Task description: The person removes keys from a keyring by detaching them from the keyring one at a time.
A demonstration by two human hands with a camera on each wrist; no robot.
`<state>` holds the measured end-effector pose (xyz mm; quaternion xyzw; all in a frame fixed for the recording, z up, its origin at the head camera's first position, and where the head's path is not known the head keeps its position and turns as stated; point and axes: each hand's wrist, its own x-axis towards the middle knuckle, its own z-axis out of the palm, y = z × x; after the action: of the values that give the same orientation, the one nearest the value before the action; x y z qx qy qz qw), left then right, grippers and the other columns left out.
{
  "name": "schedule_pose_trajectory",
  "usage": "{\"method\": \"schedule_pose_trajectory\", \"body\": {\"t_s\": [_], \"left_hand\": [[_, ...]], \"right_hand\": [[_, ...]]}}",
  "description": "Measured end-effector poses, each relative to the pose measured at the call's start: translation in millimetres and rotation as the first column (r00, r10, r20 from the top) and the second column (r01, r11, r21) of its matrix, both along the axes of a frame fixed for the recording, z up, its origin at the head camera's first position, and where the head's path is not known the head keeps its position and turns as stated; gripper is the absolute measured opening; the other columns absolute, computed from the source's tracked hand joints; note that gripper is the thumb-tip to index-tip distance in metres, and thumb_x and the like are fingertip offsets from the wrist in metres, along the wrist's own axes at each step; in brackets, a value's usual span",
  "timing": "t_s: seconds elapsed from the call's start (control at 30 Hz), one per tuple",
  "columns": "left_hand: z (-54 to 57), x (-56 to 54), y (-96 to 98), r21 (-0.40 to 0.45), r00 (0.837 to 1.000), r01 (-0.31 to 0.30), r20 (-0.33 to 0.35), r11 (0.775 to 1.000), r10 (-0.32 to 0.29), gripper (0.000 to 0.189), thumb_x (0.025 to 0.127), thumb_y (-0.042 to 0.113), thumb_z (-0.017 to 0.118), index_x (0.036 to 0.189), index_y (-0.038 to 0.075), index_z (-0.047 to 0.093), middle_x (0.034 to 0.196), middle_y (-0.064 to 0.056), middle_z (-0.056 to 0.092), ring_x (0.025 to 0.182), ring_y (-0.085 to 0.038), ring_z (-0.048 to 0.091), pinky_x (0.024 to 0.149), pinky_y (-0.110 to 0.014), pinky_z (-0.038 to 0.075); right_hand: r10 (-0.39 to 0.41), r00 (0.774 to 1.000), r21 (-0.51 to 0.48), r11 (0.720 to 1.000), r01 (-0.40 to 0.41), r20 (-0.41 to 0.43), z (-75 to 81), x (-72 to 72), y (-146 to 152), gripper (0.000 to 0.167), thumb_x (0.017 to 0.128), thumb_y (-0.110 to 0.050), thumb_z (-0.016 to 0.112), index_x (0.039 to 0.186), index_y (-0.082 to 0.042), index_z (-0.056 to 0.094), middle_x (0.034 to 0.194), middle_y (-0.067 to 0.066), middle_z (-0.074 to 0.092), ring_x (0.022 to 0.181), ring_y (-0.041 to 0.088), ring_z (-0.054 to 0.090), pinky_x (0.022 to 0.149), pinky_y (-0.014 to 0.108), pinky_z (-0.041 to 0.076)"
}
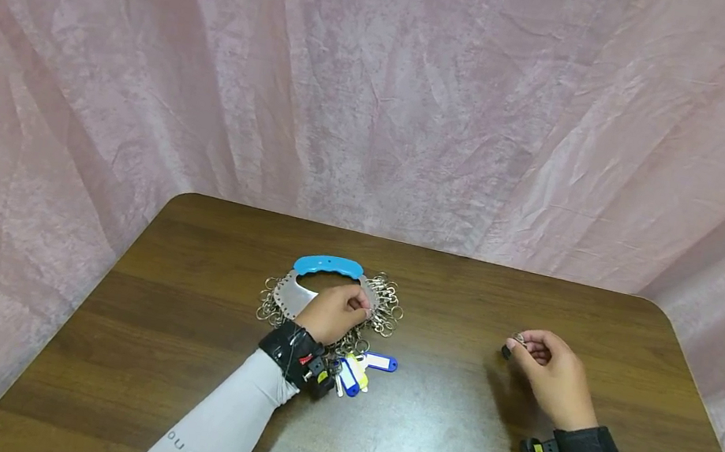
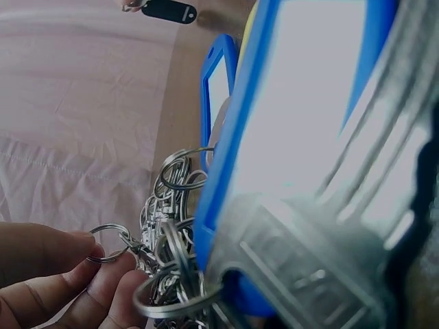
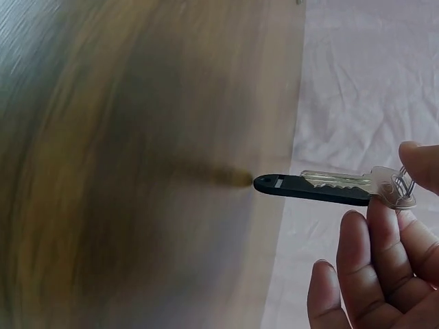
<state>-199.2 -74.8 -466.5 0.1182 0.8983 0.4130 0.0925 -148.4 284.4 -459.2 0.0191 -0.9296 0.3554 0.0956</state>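
A large key holder with a blue handle (image 1: pixel 329 265) and a curved metal plate (image 1: pixel 293 296) lies toward the back of the table, small metal rings and clips hanging around its edge. Over its right part, my left hand (image 1: pixel 331 315) pinches one metal ring (image 2: pixel 110 227) between thumb and finger. Close to that wrist are blue-framed key tags (image 1: pixel 380 362), a yellow tag (image 1: pixel 361 374) and keys. Well to the right and above the table, my right hand (image 1: pixel 555 374) pinches the ring end of a silver key (image 3: pixel 337 179) with a black key tag (image 3: pixel 312 190) attached.
The brown wooden table (image 1: pixel 213 257) has rounded back corners. A pink curtain (image 1: pixel 425 109) hangs behind it and along both sides. Light reflects off the tabletop between the two arms.
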Motion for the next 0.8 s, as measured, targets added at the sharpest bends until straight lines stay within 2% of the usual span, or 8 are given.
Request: {"method": "schedule_pose_trajectory", "body": {"t_s": [0.53,0.8], "left_hand": [[0.0,0.5,1.1,-0.024,1.000,-0.007,0.000,1.000,0.007,0.005,0.096,0.017,0.064,0.096,0.013,0.066,0.094,-0.002,0.070,0.088,-0.013,0.064,0.084,-0.034,0.052],[-1.4,0.7,2.0,-0.010,1.000,-0.005,-0.011,1.000,0.005,0.007,0.096,0.016,0.065,0.094,0.009,0.066,0.091,-0.001,0.069,0.085,-0.012,0.063,0.082,-0.032,0.051]], "right_hand": [[-0.037,0.998,0.024,0.999,0.036,0.043,-5.3,1.1,28.3,0.034,0.098,-0.033,0.065,0.110,-0.001,0.067,0.098,0.013,0.070,0.079,-0.009,0.054,0.069,0.007,0.044],[-0.042,0.996,0.051,0.998,0.038,0.075,-6.3,1.9,40.4,0.038,0.098,-0.036,0.065,0.112,-0.001,0.066,0.100,0.014,0.071,0.079,-0.007,0.055,0.068,0.011,0.044]]}}
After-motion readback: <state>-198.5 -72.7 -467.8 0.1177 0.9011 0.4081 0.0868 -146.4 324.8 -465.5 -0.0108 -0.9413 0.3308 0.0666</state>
